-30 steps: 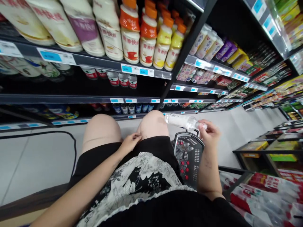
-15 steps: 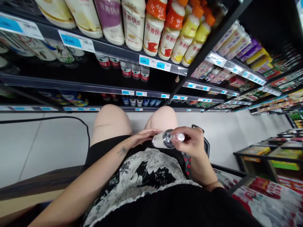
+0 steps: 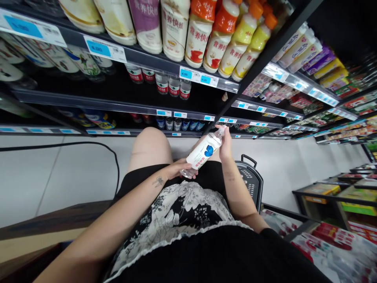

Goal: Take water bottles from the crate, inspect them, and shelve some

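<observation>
A clear water bottle [image 3: 204, 151] with a white label and a blue mark lies slanted over my knees, cap end up and to the right. My right hand [image 3: 226, 142] grips it near the cap and neck. My left hand [image 3: 178, 169] is under the bottle's bottom end, fingers cupped against it. I am crouched in front of a shop shelf.
A dark shopping basket [image 3: 250, 181] stands on the floor by my right knee. Shelves [image 3: 165, 65] of milk-drink bottles and small water bottles fill the front. A black cable [image 3: 73, 144] loops on the pale floor at left. Packaged goods lie at lower right [image 3: 330, 243].
My right hand carried the bottle from above the basket to my lap and swung its cap end up toward the shelf. My left hand left my knee and now supports the bottle's base.
</observation>
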`<state>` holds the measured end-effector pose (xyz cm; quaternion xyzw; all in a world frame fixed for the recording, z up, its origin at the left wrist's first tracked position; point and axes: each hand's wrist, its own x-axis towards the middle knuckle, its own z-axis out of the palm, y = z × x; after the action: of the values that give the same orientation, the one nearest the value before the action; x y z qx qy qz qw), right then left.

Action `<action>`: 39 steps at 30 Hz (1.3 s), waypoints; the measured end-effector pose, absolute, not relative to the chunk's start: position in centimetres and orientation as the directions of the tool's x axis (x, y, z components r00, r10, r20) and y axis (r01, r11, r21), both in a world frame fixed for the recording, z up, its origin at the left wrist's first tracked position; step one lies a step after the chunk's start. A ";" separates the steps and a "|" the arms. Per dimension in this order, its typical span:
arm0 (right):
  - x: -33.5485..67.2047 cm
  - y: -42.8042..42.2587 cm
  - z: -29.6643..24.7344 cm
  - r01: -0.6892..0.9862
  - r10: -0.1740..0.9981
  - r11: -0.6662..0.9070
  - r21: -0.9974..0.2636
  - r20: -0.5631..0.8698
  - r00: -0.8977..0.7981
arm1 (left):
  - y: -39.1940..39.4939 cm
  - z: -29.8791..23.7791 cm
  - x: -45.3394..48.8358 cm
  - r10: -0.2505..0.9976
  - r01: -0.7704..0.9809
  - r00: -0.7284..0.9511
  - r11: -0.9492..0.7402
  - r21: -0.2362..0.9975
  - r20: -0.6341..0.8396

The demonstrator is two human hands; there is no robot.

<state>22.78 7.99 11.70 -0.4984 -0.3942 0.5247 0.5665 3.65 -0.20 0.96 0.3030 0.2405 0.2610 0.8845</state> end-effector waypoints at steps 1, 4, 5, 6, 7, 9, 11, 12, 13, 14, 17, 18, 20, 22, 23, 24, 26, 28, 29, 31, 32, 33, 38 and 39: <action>22.4 7.8 11.0 -0.314 0.989 -0.115 -0.942 -0.139 0.054 | -0.2 0.9 3.7 0.581 -0.309 0.771 0.699 0.645 -0.260; 21.2 6.5 8.6 -0.507 0.897 -0.438 -0.743 -0.320 -0.306 | -0.4 0.6 4.0 0.507 -0.282 0.825 0.752 0.595 -0.250; 20.9 6.1 7.7 -0.528 0.850 -0.522 -0.670 -0.355 -0.389 | -0.4 0.4 4.1 0.490 -0.266 0.831 0.766 0.585 -0.263; 20.7 5.7 6.8 -0.549 0.818 -0.574 -0.608 -0.384 -0.429 | -0.4 0.3 4.2 0.478 -0.244 0.829 0.776 0.582 -0.290; 20.5 5.4 5.8 -0.574 0.802 -0.597 -0.561 -0.413 -0.432 | -0.4 0.3 4.3 0.473 -0.215 0.816 0.782 0.585 -0.333; 20.3 5.2 4.0 -0.617 0.791 -0.603 -0.506 -0.476 -0.384 | -0.3 0.4 4.7 0.481 -0.147 0.757 0.785 0.602 -0.442; 20.1 5.3 2.8 -0.629 0.776 -0.608 -0.484 -0.530 -0.342 | -0.2 0.7 5.1 0.518 -0.099 0.656 0.780 0.617 -0.550; 20.0 5.5 2.5 -0.627 0.770 -0.611 -0.482 -0.547 -0.330 | -0.1 0.9 5.3 0.551 -0.092 0.591 0.771 0.630 -0.589; 19.9 5.6 2.3 -0.625 0.768 -0.612 -0.485 -0.555 -0.320 | -0.1 1.0 5.4 0.603 -0.096 0.515 0.747 0.658 -0.609; 19.7 5.8 2.2 -0.621 0.767 -0.612 -0.491 -0.561 -0.312 | 0.0 1.0 5.5 0.671 -0.099 0.422 0.703 0.704 -0.610; 19.2 5.9 2.3 -0.611 0.768 -0.603 -0.513 -0.579 -0.272 | 0.1 0.8 5.6 0.858 0.036 0.143 0.493 0.869 -0.493; 19.1 5.8 2.4 -0.607 0.769 -0.598 -0.522 -0.586 -0.254 | 0.1 0.6 5.6 0.888 0.117 0.086 0.442 0.889 -0.453; 18.9 5.6 2.4 -0.602 0.783 -0.575 -0.554 -0.587 -0.208 | 0.1 0.3 5.7 0.908 0.227 0.055 0.394 0.891 -0.415; 19.1 5.4 2.5 -0.594 0.811 -0.538 -0.598 -0.560 -0.171 | 0.1 0.2 5.8 0.907 0.192 0.089 0.391 0.900 -0.412; 19.3 5.3 2.6 -0.590 0.822 -0.527 -0.611 -0.542 -0.173 | 0.1 0.2 5.8 0.899 0.131 0.126 0.405 0.905 -0.420; 19.5 5.1 2.7 -0.590 0.831 -0.523 -0.615 -0.523 -0.190 | 0.0 0.4 5.8 0.879 0.056 0.182 0.438 0.897 -0.440; 20.2 4.9 3.1 -0.599 0.832 -0.535 -0.595 -0.493 -0.254 | -0.3 0.8 5.7 0.792 -0.087 0.350 0.559 0.825 -0.500; 20.9 4.5 3.5 -0.616 0.825 -0.553 -0.561 -0.471 -0.311 | -0.6 1.4 5.5 0.652 -0.162 0.555 0.694 0.701 -0.517; 21.2 4.4 3.6 -0.627 0.825 -0.554 -0.548 -0.461 -0.326 | -0.7 1.7 5.3 0.578 -0.168 0.641 0.747 0.643 -0.505; 21.6 4.2 3.5 -0.650 0.828 -0.551 -0.524 -0.445 -0.343 | -0.8 2.0 5.2 0.466 -0.137 0.736 0.813 0.566 -0.492; 21.6 4.2 3.4 -0.658 0.827 -0.551 -0.514 -0.444 -0.346 | -0.8 2.1 5.2 0.434 -0.111 0.744 0.830 0.547 -0.508; 21.5 4.3 3.2 -0.660 0.822 -0.555 -0.506 -0.452 -0.345 | -0.7 2.1 5.3 0.423 -0.086 0.726 0.838 0.539 -0.542; 20.2 5.3 2.4 -0.592 0.756 -0.630 -0.502 -0.570 -0.321 | -0.3 1.3 6.1 0.650 -0.065 0.390 0.726 0.684 -0.653; 19.9 5.4 2.4 -0.586 0.748 -0.636 -0.502 -0.587 -0.310 | -0.2 1.1 6.2 0.721 -0.054 0.308 0.664 0.745 -0.620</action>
<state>19.92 5.44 2.36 -0.4157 -0.0975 0.8033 0.4152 6.21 -0.23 1.07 0.3163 0.5273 0.2604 0.7444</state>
